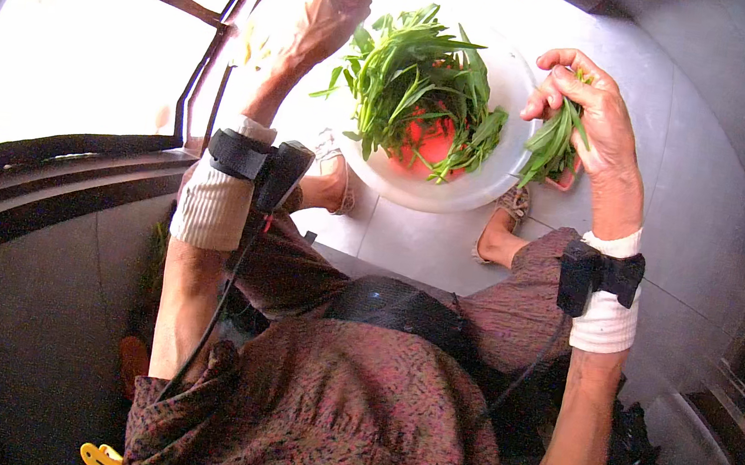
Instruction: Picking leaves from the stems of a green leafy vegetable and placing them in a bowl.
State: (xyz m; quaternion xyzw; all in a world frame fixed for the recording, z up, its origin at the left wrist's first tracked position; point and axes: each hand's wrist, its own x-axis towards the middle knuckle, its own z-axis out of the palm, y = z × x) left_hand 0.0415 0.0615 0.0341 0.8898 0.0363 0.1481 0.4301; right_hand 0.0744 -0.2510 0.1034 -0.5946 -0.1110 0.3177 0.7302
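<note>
A white round plastic basin stands on the floor between my feet. Long-leaved greens are piled in it, around a patch of red at its bottom. Beyond the basin's left rim is my left hand, curled with its back towards me; its fingertips are hidden, so anything inside cannot be made out. On the right, my right hand grips a small bunch of leafy greens between thumb and fingers. The leaves hang down just outside the basin's right rim.
A pink-edged object shows partly behind the hanging leaves. Dark-framed door or window panels rise at the left, glaring with light. Pale tiles cover the floor. Both wrists carry black strapped devices with cables. A yellow clip lies bottom left.
</note>
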